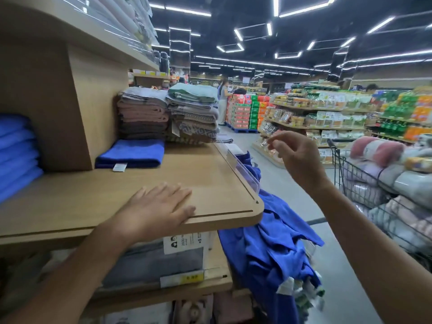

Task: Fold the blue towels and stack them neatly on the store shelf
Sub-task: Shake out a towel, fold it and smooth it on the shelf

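One folded blue towel (131,153) lies at the back of the wooden shelf (210,183), its white tag facing me. A stack of folded blue towels (16,150) sits in the compartment at far left. A heap of unfolded blue towels (273,244) hangs off the shelf's right end, below its corner. My left hand (159,206) lies flat on the shelf's front edge, fingers straight. My right hand (297,157) is raised in the air to the right of the shelf, fingers loosely curled, holding nothing.
Stacks of folded brown, grey and green towels (168,113) stand at the shelf's back. A wire cart (385,195) full of bundled blankets stands at right. A lower shelf holds grey packaged goods (152,260). The aisle runs ahead, with a person (223,101) far off.
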### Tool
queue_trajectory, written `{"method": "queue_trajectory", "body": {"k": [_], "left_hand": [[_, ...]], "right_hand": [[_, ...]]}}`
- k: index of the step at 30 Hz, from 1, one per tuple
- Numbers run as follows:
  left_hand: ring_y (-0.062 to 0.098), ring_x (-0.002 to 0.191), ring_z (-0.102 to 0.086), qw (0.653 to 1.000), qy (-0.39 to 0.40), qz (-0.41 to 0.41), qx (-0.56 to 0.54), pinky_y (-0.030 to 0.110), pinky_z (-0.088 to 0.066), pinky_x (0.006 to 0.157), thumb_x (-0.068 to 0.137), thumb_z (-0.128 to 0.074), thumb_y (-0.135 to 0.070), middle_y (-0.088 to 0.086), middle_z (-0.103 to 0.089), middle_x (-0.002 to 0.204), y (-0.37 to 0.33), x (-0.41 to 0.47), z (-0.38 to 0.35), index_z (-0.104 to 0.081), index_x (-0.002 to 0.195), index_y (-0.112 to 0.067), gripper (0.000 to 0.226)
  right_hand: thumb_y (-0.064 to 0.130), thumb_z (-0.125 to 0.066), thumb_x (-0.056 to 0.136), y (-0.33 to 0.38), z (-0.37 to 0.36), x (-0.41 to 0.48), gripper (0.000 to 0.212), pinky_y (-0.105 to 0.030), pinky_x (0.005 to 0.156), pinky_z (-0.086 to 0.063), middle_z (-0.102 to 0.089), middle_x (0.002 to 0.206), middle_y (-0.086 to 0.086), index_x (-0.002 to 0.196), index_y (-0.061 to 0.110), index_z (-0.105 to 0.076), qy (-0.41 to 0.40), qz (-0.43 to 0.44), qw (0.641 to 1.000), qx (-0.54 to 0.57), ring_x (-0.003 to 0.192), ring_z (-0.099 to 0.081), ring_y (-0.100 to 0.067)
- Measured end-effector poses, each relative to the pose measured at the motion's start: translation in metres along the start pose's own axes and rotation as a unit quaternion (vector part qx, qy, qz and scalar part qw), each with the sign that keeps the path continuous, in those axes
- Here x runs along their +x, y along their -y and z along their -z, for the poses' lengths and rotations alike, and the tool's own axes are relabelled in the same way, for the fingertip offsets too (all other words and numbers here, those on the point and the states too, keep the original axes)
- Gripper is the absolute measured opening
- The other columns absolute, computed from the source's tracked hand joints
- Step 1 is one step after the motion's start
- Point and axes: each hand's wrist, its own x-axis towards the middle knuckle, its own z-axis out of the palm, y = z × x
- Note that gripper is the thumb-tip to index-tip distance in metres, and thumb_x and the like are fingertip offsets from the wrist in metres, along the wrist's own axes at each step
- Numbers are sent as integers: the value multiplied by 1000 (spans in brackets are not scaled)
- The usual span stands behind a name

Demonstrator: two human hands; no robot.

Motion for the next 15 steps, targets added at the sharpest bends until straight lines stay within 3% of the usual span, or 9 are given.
{"method": "queue_trajectory", "body": {"k": [2,3,6,8,10,13,15], "left_hand": [[4,153,4,1000,-4,2,-5,44,1,124,96,-11,-73,-23,5,165,0,1,-1,0,156,-51,65],[3,153,3,1000,-6,3,-7,44,0,124,95,-11,-74,-23,4,166,1,1,-1,-1,156,-51,65],[3,153,0,1000,-9,9,-8,44,-2,124,95,-12,-74,-23,0,166,3,0,-1,-4,156,-51,66],[3,153,0,1000,-11,13,-9,44,-2,124,95,-14,-75,-23,-1,166,3,-1,0,-6,156,-51,66],[3,153,-1,1000,-12,15,-13,44,-2,125,94,-14,-75,-23,-2,166,2,-1,0,-7,156,-51,66],[3,153,-2,1000,-15,13,-16,45,-3,125,94,-15,-76,-23,-3,166,3,1,0,-7,155,-52,66],[3,153,-2,1000,-16,10,-20,45,-3,124,93,-15,-77,-24,-4,166,4,2,-1,-7,155,-52,67]], "right_hand": [[14,-57,94,-41,4,-3,20,-41,68,-59,-76,86,3,99,16,-76,-18,-84,995,-47,80,-71,-27],[13,-58,95,-64,0,-8,20,-43,73,-59,-77,90,1,102,16,-76,16,-137,987,-81,83,-71,-28],[30,-66,93,-123,-20,-31,33,-29,85,-48,-73,119,-2,124,18,-70,196,-240,929,-200,99,-67,-17],[46,-71,88,-144,-34,-46,54,-32,85,-49,-70,119,0,133,17,-64,279,-247,898,-236,104,-66,-20],[51,-72,84,-152,-44,-53,50,-35,81,-54,-70,105,4,125,22,-69,289,-230,891,-264,95,-67,-19],[43,-66,87,-152,-49,-49,22,-41,76,-58,-76,96,4,94,26,-78,227,-219,906,-282,84,-68,-16],[40,-63,91,-148,-48,-39,28,-39,69,-58,-75,82,2,79,19,-76,228,-217,909,-275,74,-66,-17]]}}
